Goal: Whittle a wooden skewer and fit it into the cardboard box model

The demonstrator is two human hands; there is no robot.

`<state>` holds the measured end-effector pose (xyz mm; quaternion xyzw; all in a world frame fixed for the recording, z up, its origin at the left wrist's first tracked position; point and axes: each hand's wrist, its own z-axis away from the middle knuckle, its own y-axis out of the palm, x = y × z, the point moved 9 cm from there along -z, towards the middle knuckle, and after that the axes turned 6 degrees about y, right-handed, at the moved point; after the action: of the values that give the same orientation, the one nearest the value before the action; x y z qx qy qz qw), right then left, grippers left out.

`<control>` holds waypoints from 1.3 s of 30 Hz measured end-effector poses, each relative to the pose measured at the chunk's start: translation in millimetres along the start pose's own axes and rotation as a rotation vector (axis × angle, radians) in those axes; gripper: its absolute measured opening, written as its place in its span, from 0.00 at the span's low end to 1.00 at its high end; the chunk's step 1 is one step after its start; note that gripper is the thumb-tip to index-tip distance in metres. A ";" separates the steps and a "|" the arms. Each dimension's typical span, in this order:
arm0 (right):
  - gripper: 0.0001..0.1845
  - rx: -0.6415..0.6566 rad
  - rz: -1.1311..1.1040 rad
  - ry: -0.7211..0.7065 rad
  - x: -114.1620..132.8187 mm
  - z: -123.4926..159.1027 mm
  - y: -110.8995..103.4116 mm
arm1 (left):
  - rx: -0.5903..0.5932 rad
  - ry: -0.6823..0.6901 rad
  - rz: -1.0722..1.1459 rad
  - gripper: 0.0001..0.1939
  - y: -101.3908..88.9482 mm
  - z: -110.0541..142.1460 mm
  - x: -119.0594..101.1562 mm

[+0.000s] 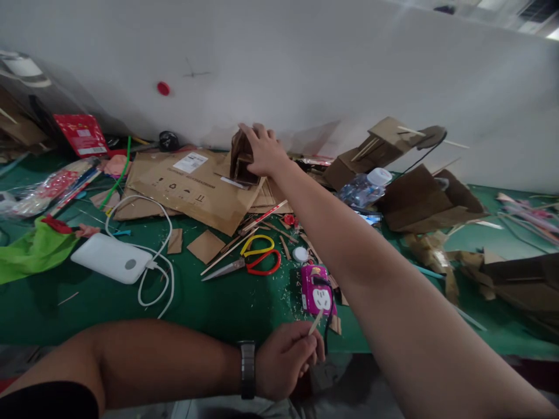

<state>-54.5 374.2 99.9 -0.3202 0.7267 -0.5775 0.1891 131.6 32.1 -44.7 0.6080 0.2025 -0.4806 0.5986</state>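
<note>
The right arm stretches forward and to the left across the green table, elbow nearly straight, its forearm passing above the clutter. The right hand is turned palm down at the far side of the table, close to the pale grey wall. It is half open, fingers curved over the top of a small, dark brown folded cardboard piece and thumb against its side, so that it has hold of it. This piece stands at the right end of a large, flat, tan cardboard sheet with printed symbols and a white label.

The left arm, with a dark metal-banded watch at the wrist, lies bent across the near edge. The left hand is nearly closed, thumb and index finger pinching a short, pale, flat wooden stick that tilts up and to the right. The stick's upper end is near a magenta and white power socket block.

Between the two hands, scissors with one yellow and one red handle loop lie with the blades pointing left, near a round white cap
</note>
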 end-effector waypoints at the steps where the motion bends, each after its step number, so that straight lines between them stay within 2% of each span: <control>1: 0.56 -0.010 -0.002 0.013 0.5 -0.8 -0.5 | 0.001 0.001 0.005 0.27 0.1 -0.2 0.3; 8: 0.32 -0.160 -0.032 0.034 12.0 16.4 -21.2 | 0.024 0.002 -0.023 0.28 0.2 -0.9 0.5; 10: 0.30 -0.152 -0.044 0.023 15.1 25.6 -28.1 | 0.032 0.000 -0.012 0.28 0.5 -1.1 1.2; 13: 0.34 -0.101 -0.100 -0.009 21.2 47.3 -42.0 | 0.030 -0.048 0.016 0.28 0.3 -0.7 5.2; 15: 0.34 -0.091 -0.142 -0.054 27.5 70.3 -58.1 | 0.032 -0.105 0.017 0.27 0.2 0.4 8.8; 18: 0.35 -0.077 -0.265 -0.153 37.5 116.2 -87.8 | 0.055 -0.101 -0.025 0.24 0.4 2.2 5.1; 22: 0.38 -0.036 -0.473 -0.293 45.7 182.0 -119.7 | 0.161 0.013 -0.193 0.25 5.3 6.4 -8.0; 25: 0.37 0.083 -0.538 -0.295 44.2 217.0 -116.0 | 0.276 0.161 -0.340 0.25 13.6 12.3 -19.9; 29: 0.38 0.227 -0.565 -0.251 39.1 243.9 -91.7 | 0.402 0.197 -0.472 0.23 22.0 20.8 -18.9; 33: 0.39 0.223 -0.564 -0.197 33.4 254.8 -80.3 | 0.459 0.268 -0.548 0.19 27.5 26.1 -23.5; 39: 0.30 0.290 -0.560 -0.165 36.6 268.3 -79.0 | 0.580 0.358 -0.612 0.13 36.1 33.3 -24.1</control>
<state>111.5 146.4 109.2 -0.5232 0.5026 -0.6767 0.1251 138.9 2.0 0.3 0.7361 0.3301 -0.5597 0.1896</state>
